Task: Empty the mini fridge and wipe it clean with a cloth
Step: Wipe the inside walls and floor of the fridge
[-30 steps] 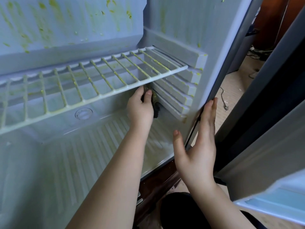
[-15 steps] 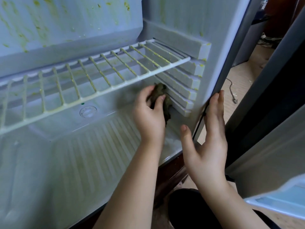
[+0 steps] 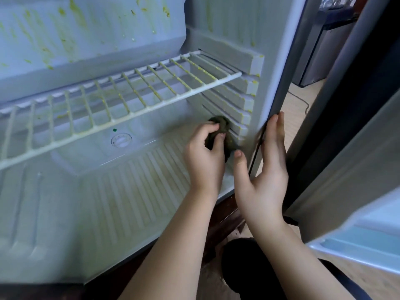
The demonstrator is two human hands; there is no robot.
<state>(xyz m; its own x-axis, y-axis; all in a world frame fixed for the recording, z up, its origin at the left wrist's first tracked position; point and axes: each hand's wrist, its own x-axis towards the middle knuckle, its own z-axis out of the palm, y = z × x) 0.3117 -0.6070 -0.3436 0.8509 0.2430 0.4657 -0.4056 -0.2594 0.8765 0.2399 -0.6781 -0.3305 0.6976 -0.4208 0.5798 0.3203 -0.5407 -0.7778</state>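
Dark olive cloth (image 3: 222, 126) sits bunched in your left hand (image 3: 204, 161), pressed low against the ribbed right wall (image 3: 236, 105) of the mini fridge (image 3: 279, 61) — below the white wire shelf (image 3: 121, 98) and just above the grooved floor (image 3: 129, 191). Your left grip is closed round it, with fingers and thumb curled over the wad and the back of the hand towards you. The forearm reaches in from the lower left over the fridge's front lip. Your right hand (image 3: 267, 169) stands upright just beside it, outside the cavity, grip wide and holding nothing — straight fingers laid along the front edge of the right wall by the dark door seal (image 3: 258, 148), thumb spread towards the cloth. Yellow-green smears (image 3: 73, 16) streak the back wall and fleck the shelf wires. The open door (image 3: 357, 169) stands at your right.
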